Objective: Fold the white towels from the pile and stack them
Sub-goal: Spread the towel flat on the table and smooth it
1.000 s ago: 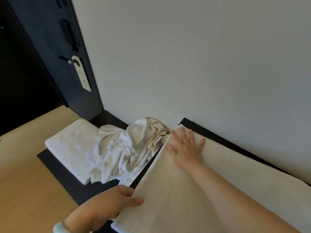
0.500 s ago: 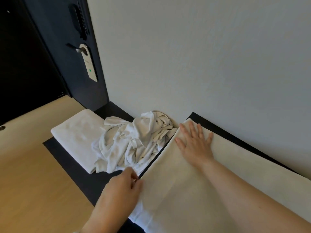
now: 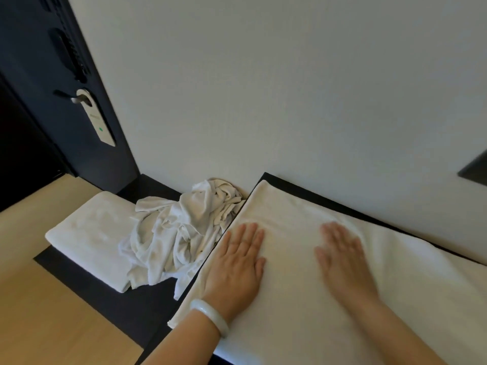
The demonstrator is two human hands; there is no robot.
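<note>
- Left wrist, near left: pale bangle point(image 3: 210, 316) worn on it.
- Left hand point(image 3: 237, 262): open, fingers straight and together, palm flat on the near-left part of the spread towel point(image 3: 303, 306). A second ago it pinched that towel's near left edge; it has let go and now presses down.
- Right hand point(image 3: 342, 256): open and flat on the same towel, blurred by motion. It was at the far left corner; it has slid right and nearer.
- Spread towel: white, lying smooth across the right half of the scene, left edge straight. Whether it is one layer or already doubled cannot be told.
- Judgement: edge-aligning is done and smoothing is under way; the next fold of this towel is due, then its move to the stack.
- Black surface point(image 3: 110, 299): lies under all the towels, set on a light wooden top point(image 3: 39, 325) at near left.
- Pile of crumpled white towels point(image 3: 179, 233): left of the spread towel, touching its edge, against the wall; not yet folded.
- Folded white towel point(image 3: 89, 238): far left, partly under the pile's edge; the stack so far.
- Wall point(image 3: 263, 88): plain, pale, directly behind.
- Dark door point(image 3: 31, 61), far left, with a white hanger tag point(image 3: 98, 122) on its handle.
- Dark object point(image 3: 474, 169), right edge: unidentifiable.
</note>
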